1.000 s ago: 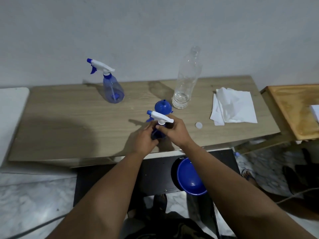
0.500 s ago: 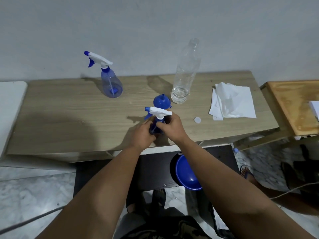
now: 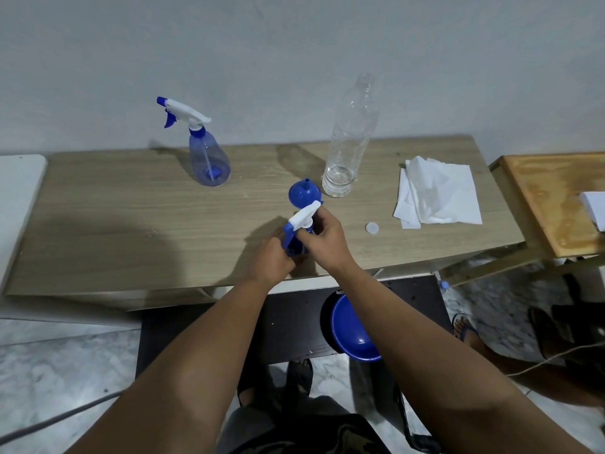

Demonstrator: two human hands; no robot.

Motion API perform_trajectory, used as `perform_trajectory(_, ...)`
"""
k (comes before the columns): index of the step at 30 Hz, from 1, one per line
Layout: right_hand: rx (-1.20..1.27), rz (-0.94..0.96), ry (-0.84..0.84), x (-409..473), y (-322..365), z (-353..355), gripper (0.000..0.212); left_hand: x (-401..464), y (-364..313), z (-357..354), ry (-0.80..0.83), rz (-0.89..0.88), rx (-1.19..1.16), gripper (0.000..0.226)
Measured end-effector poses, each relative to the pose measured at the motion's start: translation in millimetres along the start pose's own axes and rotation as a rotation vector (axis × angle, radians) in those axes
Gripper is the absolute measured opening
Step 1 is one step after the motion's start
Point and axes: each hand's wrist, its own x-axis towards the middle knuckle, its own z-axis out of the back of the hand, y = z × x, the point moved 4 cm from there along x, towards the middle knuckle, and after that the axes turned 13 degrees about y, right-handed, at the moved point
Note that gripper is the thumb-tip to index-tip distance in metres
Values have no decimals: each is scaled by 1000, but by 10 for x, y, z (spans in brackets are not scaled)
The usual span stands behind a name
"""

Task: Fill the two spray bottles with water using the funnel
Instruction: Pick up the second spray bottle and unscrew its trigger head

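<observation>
Hands: left (image 3: 273,258) gripping near spray bottle (image 3: 296,247), right (image 3: 322,242) twisting trigger head (image 3: 304,217). Funnel (image 3: 304,194) idle; filling seemingly done.

One head-worn wide-angle view looks forward and steeply down. The pale wood-grain counter (image 3: 131,224) lies near, filling mid-frame against the wall.
</observation>
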Motion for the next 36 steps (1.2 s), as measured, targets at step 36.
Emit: perform_trajectory(36, -690, -467, -45, -14, -493, 796, 15, 35, 146, 263, 47, -35, 64, 67)
